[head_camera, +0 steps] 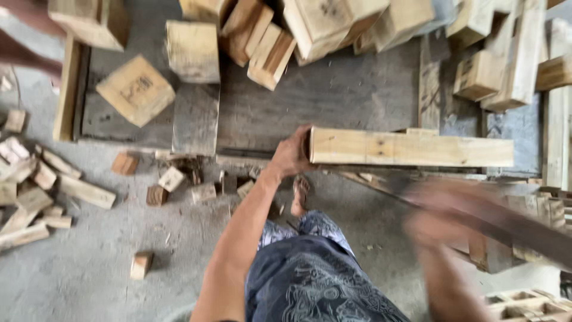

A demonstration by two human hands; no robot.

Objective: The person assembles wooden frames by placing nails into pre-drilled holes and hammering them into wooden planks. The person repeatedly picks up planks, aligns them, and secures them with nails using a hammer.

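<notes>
Both arms reach forward: left hand fingers clamped on a pale beam end, right hand blurred, grip unreadable.

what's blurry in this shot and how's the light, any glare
Head view: the right hand and the long dark tool it swings are smeared by motion blur. The left hand gripping the end of the pale wooden beam is fairly sharp. Light is soft and even, shadows faint, no glare. The blocks at the top edge look slightly soft.
</notes>
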